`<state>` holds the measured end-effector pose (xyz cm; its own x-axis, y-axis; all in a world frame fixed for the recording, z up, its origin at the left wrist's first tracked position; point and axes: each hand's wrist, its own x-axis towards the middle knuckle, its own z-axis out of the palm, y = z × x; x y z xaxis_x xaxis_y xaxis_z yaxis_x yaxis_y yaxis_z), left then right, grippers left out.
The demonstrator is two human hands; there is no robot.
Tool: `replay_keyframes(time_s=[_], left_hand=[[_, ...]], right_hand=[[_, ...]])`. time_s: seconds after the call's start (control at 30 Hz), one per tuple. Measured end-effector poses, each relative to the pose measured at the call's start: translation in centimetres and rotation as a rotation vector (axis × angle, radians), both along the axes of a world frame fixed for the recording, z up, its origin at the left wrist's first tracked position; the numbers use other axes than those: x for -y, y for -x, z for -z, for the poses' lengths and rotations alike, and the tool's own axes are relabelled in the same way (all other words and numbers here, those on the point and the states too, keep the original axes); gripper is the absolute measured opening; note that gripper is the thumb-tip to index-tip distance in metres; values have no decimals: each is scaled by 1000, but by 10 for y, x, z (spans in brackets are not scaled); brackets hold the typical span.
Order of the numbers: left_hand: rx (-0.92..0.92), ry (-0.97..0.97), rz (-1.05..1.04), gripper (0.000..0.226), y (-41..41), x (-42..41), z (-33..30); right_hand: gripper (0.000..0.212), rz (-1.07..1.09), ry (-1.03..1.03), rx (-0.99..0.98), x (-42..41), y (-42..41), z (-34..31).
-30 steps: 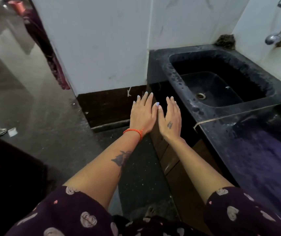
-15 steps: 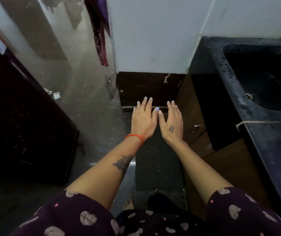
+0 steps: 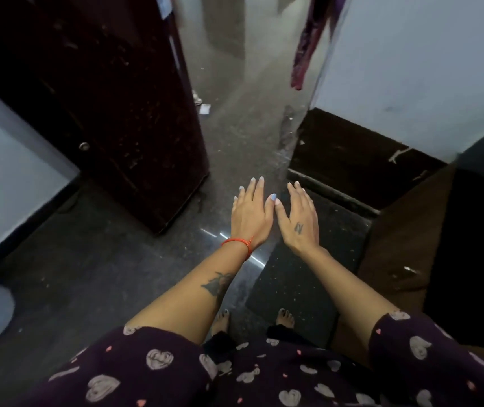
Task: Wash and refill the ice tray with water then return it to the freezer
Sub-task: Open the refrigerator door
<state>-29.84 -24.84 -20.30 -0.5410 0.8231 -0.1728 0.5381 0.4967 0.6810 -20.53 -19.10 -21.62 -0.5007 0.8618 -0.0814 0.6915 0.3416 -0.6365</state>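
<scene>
— Holding anything, is she?
— No. The left hand and right hand are stretched out flat, palms down, fingers straight, thumbs nearly touching, both bare.
— Where's the ice tray?
— Can't see it from here. A dark fridge stands ahead on her left, door closed, above the grey floor.

Both arms stretched forward and down, palms down, holding nothing: left hand flat with fingers straight and close together, right hand beside it with fingers relaxed and slightly spread, thumbs nearly touching, orange band on the left wrist.
</scene>
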Motion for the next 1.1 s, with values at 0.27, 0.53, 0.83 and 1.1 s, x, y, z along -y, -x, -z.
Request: replay_keyframes(time_s=[0.27,0.53,0.83,1.1], left_hand=[[72,13,-353,56,-12,26,13],[128,-35,-642,59,-8,56,15],[127,-41,-836,60,40,85,19],[111,-53,-944,62,90,99,16]], right_hand=[[59,-358,12,52,-3,11,9],[57,-614,39,41,14,41,11],[58,-794,48,21,35,104,13],[63,-833,56,-7,42,159,10]])
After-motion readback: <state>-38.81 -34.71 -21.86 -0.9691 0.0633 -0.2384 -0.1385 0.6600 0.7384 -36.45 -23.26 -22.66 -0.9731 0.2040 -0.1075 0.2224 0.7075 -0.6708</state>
